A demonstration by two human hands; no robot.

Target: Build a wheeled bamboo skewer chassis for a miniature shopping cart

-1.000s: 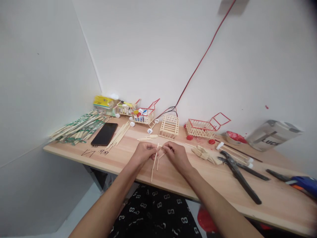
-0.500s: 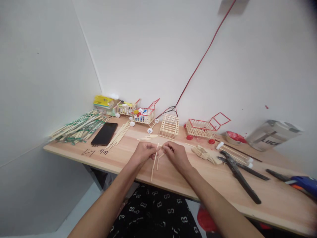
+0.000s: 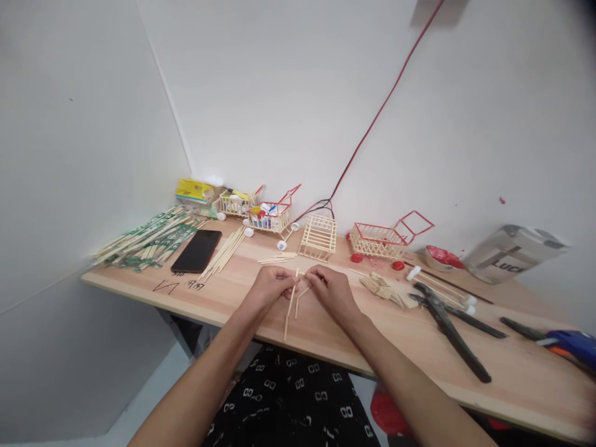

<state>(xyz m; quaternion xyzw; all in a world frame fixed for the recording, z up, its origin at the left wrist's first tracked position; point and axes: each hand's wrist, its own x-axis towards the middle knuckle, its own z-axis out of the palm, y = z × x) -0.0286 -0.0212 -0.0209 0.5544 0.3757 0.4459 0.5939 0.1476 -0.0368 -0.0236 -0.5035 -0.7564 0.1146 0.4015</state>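
Left hand, right hand unmoved, both pinching sticks.

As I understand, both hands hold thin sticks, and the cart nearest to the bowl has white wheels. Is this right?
Not quite: the wheels of the cart nearest to the bowl are red, not white, as the head view shows. The left hand and right hand do hold thin sticks.
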